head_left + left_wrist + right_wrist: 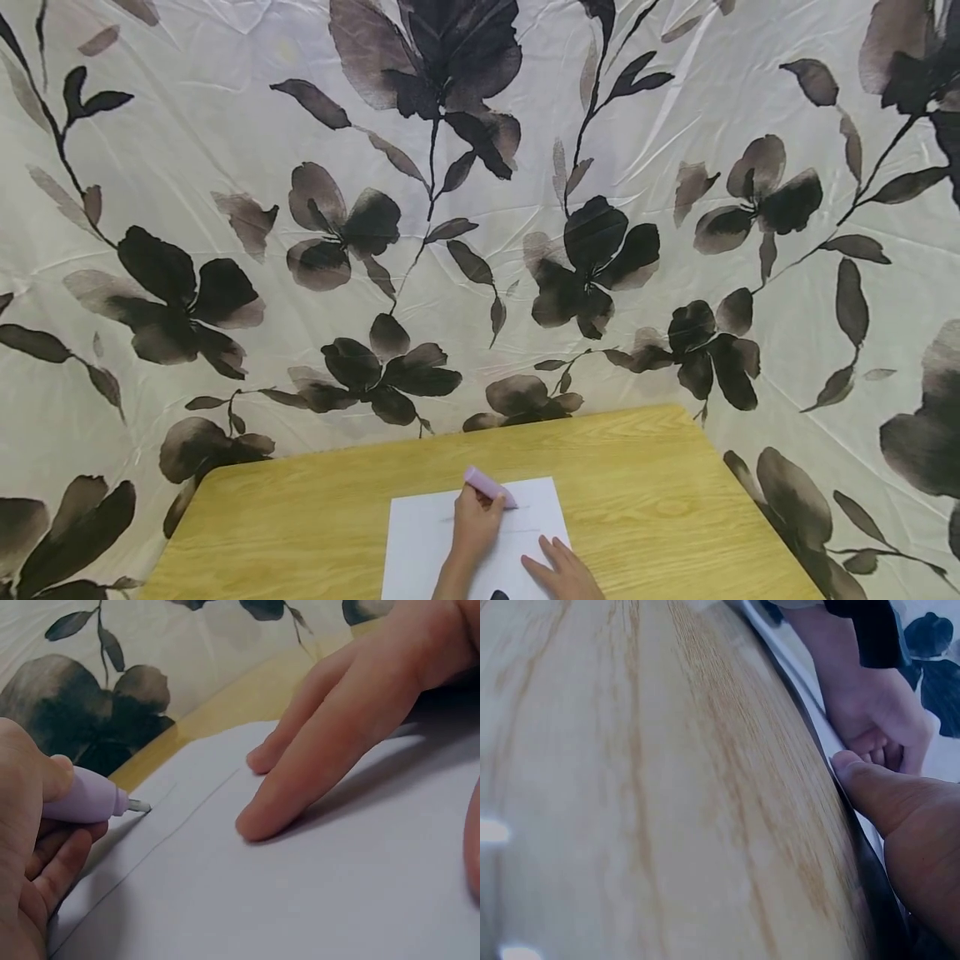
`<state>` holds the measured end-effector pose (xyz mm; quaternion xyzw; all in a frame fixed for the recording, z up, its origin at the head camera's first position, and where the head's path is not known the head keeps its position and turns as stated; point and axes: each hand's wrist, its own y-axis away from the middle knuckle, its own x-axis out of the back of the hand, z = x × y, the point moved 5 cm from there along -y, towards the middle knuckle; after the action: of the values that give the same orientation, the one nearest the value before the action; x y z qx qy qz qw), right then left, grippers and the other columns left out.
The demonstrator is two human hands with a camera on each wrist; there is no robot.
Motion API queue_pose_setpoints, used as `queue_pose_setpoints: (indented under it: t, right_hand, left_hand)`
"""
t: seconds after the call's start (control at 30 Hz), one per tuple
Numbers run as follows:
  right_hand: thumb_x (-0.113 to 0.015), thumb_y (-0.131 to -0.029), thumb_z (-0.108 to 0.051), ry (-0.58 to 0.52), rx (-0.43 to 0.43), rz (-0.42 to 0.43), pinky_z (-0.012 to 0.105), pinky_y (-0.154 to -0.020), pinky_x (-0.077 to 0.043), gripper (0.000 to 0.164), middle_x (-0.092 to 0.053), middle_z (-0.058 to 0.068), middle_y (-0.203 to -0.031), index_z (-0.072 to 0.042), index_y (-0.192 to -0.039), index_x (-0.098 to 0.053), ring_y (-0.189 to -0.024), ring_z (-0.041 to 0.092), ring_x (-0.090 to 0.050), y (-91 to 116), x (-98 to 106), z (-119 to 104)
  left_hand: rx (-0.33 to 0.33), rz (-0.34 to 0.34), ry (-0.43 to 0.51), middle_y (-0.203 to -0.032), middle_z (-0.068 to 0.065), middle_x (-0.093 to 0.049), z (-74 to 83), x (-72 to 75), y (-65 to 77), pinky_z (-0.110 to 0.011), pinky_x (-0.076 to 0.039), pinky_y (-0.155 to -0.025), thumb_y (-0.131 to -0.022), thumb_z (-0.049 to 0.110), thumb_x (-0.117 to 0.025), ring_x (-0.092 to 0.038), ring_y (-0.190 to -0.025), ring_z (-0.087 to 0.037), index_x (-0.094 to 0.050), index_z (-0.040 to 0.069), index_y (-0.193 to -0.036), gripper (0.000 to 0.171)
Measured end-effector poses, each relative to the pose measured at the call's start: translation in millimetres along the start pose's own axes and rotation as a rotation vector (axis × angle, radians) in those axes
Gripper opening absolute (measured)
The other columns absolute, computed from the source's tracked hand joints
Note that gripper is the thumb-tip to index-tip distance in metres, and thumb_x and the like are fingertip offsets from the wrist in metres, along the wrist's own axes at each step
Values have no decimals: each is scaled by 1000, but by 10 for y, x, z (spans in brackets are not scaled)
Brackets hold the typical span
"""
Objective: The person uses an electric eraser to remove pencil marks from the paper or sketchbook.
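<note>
A sheet of white paper (420,546) lies on the wooden table, with thin pencil lines on it. My left hand (477,523) grips a thick lavender pen-shaped tool (489,487), which looks like an electric eraser. In the left wrist view, the narrow pale tip of this eraser (82,796) touches the paper at a faint line; a longer pencil line (161,841) runs beside it. My right hand (564,570) rests on the sheet's right part with fingers spread, fingertips pressing the paper. The right wrist view shows the right thumb (877,791) near the left hand (874,712).
The yellow wood-grain table (652,500) extends on both sides of the sheet. Behind it hangs a pale cloth (480,292) printed with dark flowers. A small black object (499,595) shows at the bottom edge of the head view. A dark strap (870,634) circles the left wrist.
</note>
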<state>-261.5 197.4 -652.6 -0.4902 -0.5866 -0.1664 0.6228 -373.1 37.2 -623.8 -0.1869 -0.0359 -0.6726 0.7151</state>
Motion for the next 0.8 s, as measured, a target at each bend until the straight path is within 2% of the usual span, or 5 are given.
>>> queue_pose_setpoints:
  t: [0.1, 0.3, 0.57, 0.7, 0.8]
  right_hand:
    - [-58, -86, -64, -19, -16, -25, 47, -86, -50, 61, -57, 20, -128, -20, -128, -63, -111, 42, -56, -3, 8, -4]
    - [-60, -85, -64, 16, -9, -9, 45, -86, -50, 61, -58, 19, -127, -20, -127, -64, -110, 41, -56, -9, 18, 8]
    - [-55, -87, -66, -1, -23, -26, 47, -87, -50, 62, -57, 19, -128, -20, -128, -63, -112, 40, -56, -24, 10, 10]
    - [-54, -89, -63, -22, -55, -61, 48, -87, -50, 58, -57, 20, -128, -21, -127, -64, -112, 43, -55, -28, -6, -23]
    - [-57, -88, -62, -5, -51, -37, 47, -86, -50, 56, -58, 20, -126, -22, -126, -64, -111, 42, -56, -29, -1, -30]
  left_hand:
    - [-6, -3, -14, -92, -10, -64, 18, -20, 5, -31, -55, -73, -85, 0, -70, -63, -83, -17, -54, -5, -104, 25]
    - [3, 59, -23, -90, -10, -64, 23, 17, 12, -32, -55, -73, -84, -2, -71, -63, -81, -17, -54, -4, -102, 25]
    - [-10, 9, -6, -91, -9, -64, 47, -13, -4, -31, -55, -72, -84, 1, -71, -63, -82, -16, -54, -5, -105, 27]
    - [33, 28, -8, -91, -10, -64, 1, 53, 3, -32, -55, -72, -83, -1, -71, -63, -82, -18, -54, -6, -105, 27]
    - [40, 36, -4, -91, -11, -64, -11, 81, -5, -32, -55, -73, -84, -3, -70, -63, -82, -18, -54, -5, -103, 26]
